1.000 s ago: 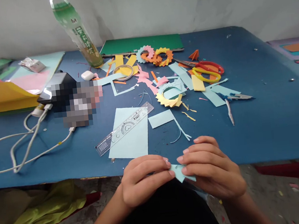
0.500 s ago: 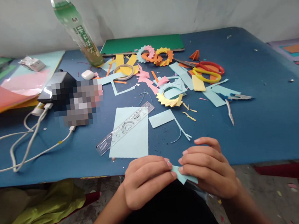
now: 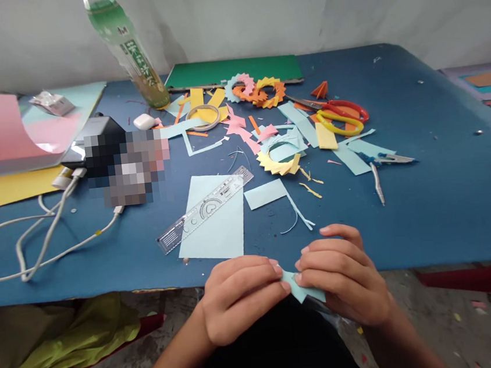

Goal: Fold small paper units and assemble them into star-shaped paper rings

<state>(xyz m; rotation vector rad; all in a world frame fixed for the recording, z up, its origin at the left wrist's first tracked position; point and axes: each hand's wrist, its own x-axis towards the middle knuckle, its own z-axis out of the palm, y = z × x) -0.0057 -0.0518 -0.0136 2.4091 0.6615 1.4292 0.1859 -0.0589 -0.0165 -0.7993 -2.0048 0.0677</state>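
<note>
Just off the near edge of the blue surface (image 3: 428, 217), a small light-blue paper piece (image 3: 299, 289) lies crosswise between both grips, left hand (image 3: 239, 299) and right hand (image 3: 345, 276) each pinched shut on an end, equally near.

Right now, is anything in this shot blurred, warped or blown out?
Head view: light is soft and even, with no harsh glare. A pixelated patch hides something left of the ruler. The bottle leans from wide-angle distortion, and the table edge bows. Both hands, left and right, and their blue paper piece look sharp.
</note>
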